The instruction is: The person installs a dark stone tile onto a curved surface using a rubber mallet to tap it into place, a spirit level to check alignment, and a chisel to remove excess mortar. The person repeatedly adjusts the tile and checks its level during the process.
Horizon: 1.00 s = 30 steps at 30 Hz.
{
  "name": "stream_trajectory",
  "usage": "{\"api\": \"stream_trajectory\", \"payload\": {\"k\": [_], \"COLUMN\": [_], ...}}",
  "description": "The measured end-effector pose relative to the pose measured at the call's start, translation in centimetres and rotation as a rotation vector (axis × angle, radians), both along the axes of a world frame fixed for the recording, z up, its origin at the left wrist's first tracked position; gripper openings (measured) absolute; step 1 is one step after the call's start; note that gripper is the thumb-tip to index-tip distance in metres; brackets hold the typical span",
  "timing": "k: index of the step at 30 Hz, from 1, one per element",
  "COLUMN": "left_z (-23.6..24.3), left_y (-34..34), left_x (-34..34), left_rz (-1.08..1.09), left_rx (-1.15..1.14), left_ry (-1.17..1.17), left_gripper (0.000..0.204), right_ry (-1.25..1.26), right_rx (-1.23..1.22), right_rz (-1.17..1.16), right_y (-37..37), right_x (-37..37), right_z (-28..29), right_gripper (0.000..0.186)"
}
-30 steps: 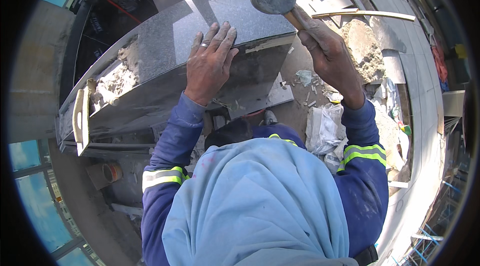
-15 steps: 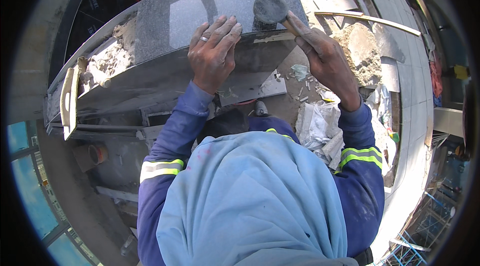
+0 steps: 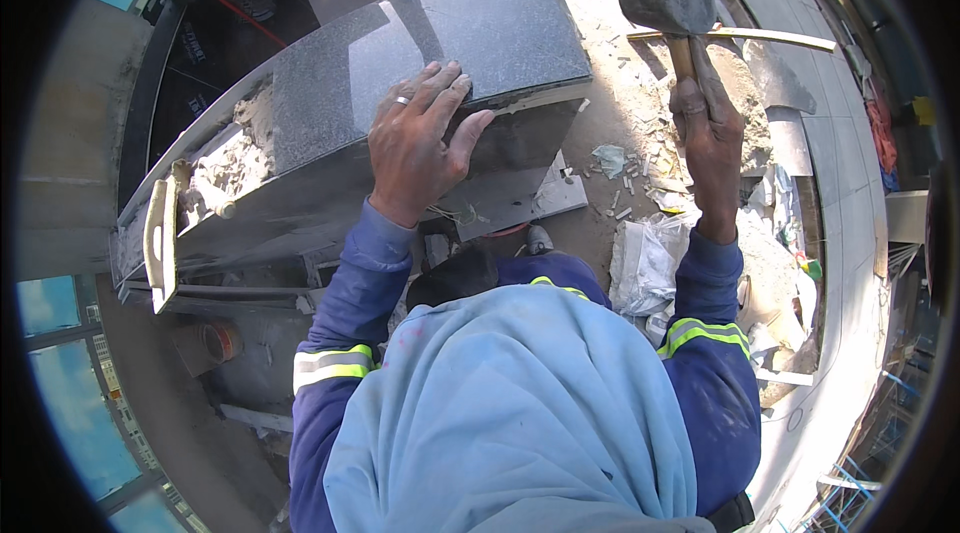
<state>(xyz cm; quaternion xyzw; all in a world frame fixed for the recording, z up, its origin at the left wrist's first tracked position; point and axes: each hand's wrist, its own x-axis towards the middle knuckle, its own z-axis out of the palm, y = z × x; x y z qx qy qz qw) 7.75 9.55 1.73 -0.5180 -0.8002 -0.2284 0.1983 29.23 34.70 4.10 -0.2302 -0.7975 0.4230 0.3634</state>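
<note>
Grey stone dominates: a long ledge (image 3: 310, 198) with a dark front face runs across the upper left, before the person. On top lies a speckled slab (image 3: 500, 43), partly sunlit, its near edge facing the person. Pale blue cloth (image 3: 510, 403) covers the person's head and back, between dark blue sleeves (image 3: 715, 413). Crumpled white plastic (image 3: 650, 258) lies on the littered ground to the right. Left of the slab, rough pale mortar (image 3: 235, 163) sits exposed on the ledge. A dark-headed mallet (image 3: 665, 5) is held up to the right of the slab, apart from it. The right hand (image 3: 712, 133) grips its wooden handle, fingers wrapped closed around it. The left hand (image 3: 415, 148) lies across the slab's near edge, fingers extended and slightly spread, thumb apart, grasping nothing. Smallest is a shiny ring (image 3: 402, 101) on that hand.
</note>
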Motion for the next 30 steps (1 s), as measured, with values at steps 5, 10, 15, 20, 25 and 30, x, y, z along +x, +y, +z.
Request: {"api": "stream_trajectory", "payload": {"k": [5, 10, 15, 20, 25, 30], "left_z": [2.0, 0.9, 1.6, 1.5, -1.0, -1.3], "left_y": [5.1, 7.8, 6.5, 5.2, 7.3, 7.9], "left_x": [-0.5, 2.9, 4.8, 2.7, 3.8, 4.1], "left_rz": [-0.258, -0.266, -0.274, -0.077, 0.085, 0.121], "left_rx": [-0.327, -0.342, -0.338, -0.310, -0.063, 0.021], "left_ry": [0.051, 0.070, -0.031, -0.020, 0.019, 0.011], "left_gripper": [0.090, 0.094, 0.092, 0.087, 0.066, 0.058], "right_ry": [0.070, -0.026, -0.081, 0.010, 0.006, 0.012], "right_rx": [-0.266, -0.297, -0.243, 0.256, 0.768, 0.949], "right_rz": [-0.088, -0.029, 0.077, 0.468, 0.708, 0.764], "right_y": [1.6, 3.5, 4.9, 9.4, 8.5, 7.1], "right_x": [1.3, 0.2, -1.6, -5.9, -12.6, -17.6], "right_z": [-2.6, -6.4, -4.6, -1.9, 3.3, 3.4], "right_gripper": [0.055, 0.061, 0.054, 0.050, 0.072, 0.078]}}
